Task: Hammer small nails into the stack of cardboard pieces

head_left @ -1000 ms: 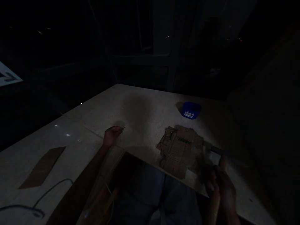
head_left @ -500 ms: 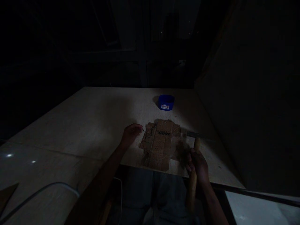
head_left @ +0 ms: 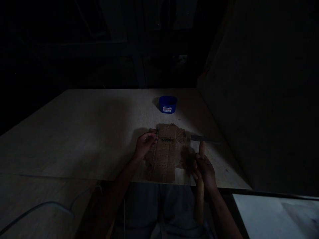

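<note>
My right hand (head_left: 206, 170) is wrapped around the wooden handle of a hammer (head_left: 200, 194), whose dark metal head points up and away, right of the cardboard. On the table's near edge lies a worn brown piece of cardboard (head_left: 163, 166), pricked with many small holes. Across its upper part runs a row of dark nails (head_left: 167, 139). At the left end of that row, my left hand (head_left: 146, 144) pinches a small thin nail, now mostly hidden by the fingers.
A blue plastic tub (head_left: 164, 103) with a white label stands behind the cardboard on the pale table (head_left: 104, 116). A dark upright panel (head_left: 254, 116) borders the right side. A grey cable (head_left: 50, 203) curves at the lower left. The scene is dim.
My left hand has moved right with the nail, from beside the cardboard to over its upper left. My right hand still grips the hammer. The view has shifted slightly.
</note>
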